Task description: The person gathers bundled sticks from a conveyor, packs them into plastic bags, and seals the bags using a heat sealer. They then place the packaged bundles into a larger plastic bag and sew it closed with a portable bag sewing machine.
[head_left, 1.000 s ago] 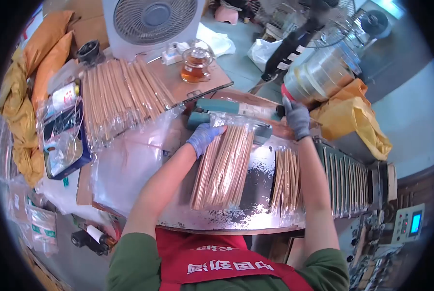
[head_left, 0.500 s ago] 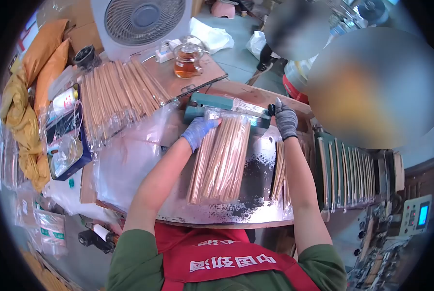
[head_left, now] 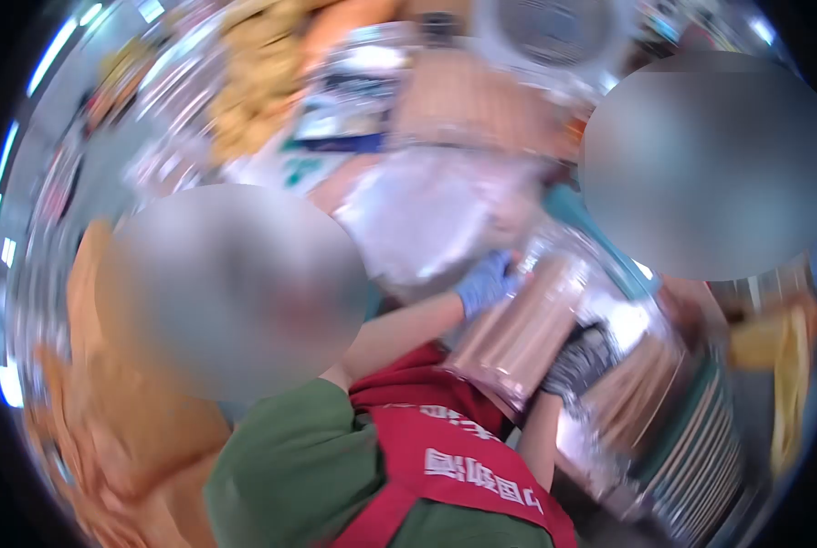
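your left hand [head_left: 486, 285], gloved in blue, is at the left edge of the wrapped bundle [head_left: 527, 324], its bare forearm slanting up to it; your dark-gloved right hand [head_left: 576, 365] is at the bundle's right side, both grips too blurred to read.

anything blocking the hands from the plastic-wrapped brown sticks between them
Nothing visible: the lavender-gloved left hand sits at one side of the long brown sticks in clear plastic, the grey-gloved right hand at the other; blur hides contact.

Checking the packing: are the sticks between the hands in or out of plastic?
In: clear plastic covers the sticks and extends past one end.
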Motion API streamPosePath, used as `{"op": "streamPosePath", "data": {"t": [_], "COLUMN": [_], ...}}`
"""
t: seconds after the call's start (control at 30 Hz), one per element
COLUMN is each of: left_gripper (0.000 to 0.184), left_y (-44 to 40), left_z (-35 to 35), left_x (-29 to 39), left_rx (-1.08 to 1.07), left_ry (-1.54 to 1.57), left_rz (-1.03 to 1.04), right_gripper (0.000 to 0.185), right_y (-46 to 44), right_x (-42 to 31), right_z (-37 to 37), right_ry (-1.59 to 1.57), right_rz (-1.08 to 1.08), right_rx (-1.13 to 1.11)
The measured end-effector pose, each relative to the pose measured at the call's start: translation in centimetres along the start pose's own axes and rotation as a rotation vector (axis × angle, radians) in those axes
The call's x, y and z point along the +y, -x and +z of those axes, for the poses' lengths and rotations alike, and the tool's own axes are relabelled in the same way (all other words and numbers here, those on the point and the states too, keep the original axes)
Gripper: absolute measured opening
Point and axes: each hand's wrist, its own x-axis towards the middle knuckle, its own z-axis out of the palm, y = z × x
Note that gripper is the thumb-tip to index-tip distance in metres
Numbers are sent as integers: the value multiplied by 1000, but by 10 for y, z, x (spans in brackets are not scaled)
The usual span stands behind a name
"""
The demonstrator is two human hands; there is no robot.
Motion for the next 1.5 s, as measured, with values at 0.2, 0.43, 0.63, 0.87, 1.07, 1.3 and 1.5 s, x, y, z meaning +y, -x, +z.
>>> {"op": "streamPosePath", "data": {"t": [0.2,0.43,0.63,0.87,1.07,1.3,1.5], "left_gripper": [16,18,12,26,14,27,22], "left_y": [136,94,32,40,187,338,404], "left_z": [-175,-345,-374,-486,-371,-283,-299], "left_x": [-53,-316,-370,-395,-184,-25,-16], "left_rx": [815,818,408,1432,817,386,104], "left_ry": [-384,-527,-660,364,-1556,-390,-259], "left_rz": [289,-40,63,-382,-98,51,-373], "right_gripper": [20,32,39,45,67,40,31], "right_y": [4,-4,-1,12,122,212,181], "right_x": [17,52,62,-11,-223,-253,-239], "right_z": [43,64,39,-29,20,116,109], "right_ry": [-431,-963,-649,-456,-534,-201,-502], "right_rz": [-18,130,43,-18,-629,-1807,-1638], "right_rx": [14,-127,-103,65,-488,-732,-674]}}
